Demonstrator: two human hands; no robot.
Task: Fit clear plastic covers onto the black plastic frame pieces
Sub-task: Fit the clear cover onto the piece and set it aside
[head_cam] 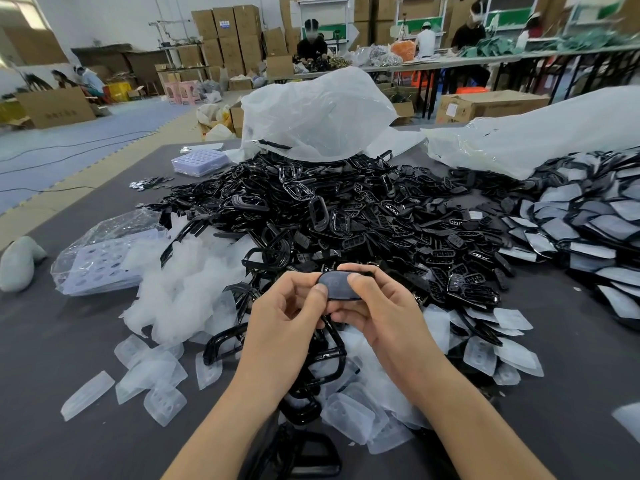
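Left hand (294, 306) and right hand (377, 306) both clamped on one frame (334, 284); we judge it light, stiff, slippery; grip edges.

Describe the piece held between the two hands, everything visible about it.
The held piece is a small, rounded, dark grey-black plastic part with a smooth, slightly hazy face, as if a clear cover lies over a black frame; whether it is fully seated cannot be told. It is raised above the heap of black frame pieces, its face tilted toward the camera. The left hand pinches its left edge, thumb on the face; the right hand grips its right side, thumb on top, fingers beneath. Its lower edge is hidden.
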